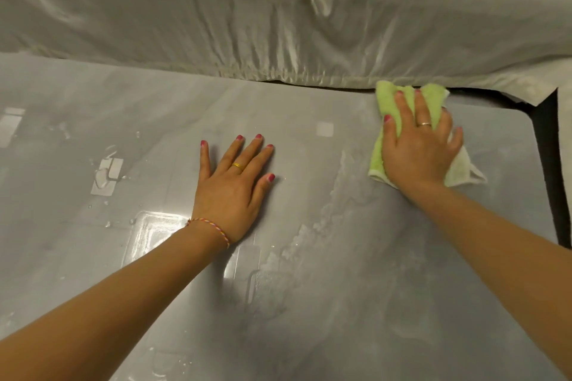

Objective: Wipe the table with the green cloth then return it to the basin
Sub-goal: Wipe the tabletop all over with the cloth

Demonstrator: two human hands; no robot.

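The green cloth [390,102] lies folded on the grey table [340,303] near its far right corner. My right hand [418,145] presses flat on the cloth with straight, spread fingers, covering its middle; a pale corner of the cloth sticks out to the right. My left hand [232,182] rests flat on the bare table near the middle, fingers straight and spread, holding nothing. Wet streaks and foam run down the table between the two hands. No basin is in view.
A pale draped sheet [278,9] hangs along the table's far edge. The table's right edge borders a dark gap [554,164]. Water drops and pale tape patches [106,176] mark the left part of the table.
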